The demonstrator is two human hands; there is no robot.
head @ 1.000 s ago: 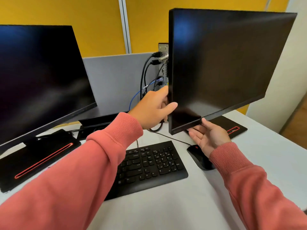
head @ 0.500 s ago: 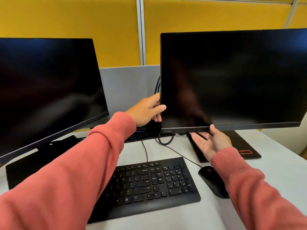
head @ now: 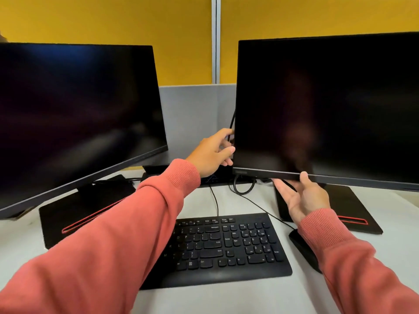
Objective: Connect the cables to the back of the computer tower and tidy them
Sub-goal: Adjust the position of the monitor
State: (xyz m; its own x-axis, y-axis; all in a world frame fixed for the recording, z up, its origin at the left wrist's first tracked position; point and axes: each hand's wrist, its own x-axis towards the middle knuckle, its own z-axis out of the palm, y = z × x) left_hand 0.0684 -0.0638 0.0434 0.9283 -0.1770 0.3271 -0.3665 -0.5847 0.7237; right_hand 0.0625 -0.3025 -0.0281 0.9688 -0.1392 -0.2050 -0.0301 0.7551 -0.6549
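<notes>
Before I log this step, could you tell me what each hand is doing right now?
Left hand: grips the right monitor's left edge.
Right hand: palm up, fingers under its bottom edge.

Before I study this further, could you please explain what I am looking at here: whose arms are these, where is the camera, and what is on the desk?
No machine here: a person in salmon-pink sleeves works with bare hands, and the single picture comes from a camera worn on their head, looking forward and down.

The left hand holds the left edge of the right black flat monitor. The right hand supports its bottom edge, palm up, thumb on the front. A thin black cable runs beside the left hand.

On the pale grey desk lie a black keyboard, a black mouse partly hidden by the right sleeve, and a second black monitor on the left. Both screens are dark. The computer tower is not visible.
</notes>
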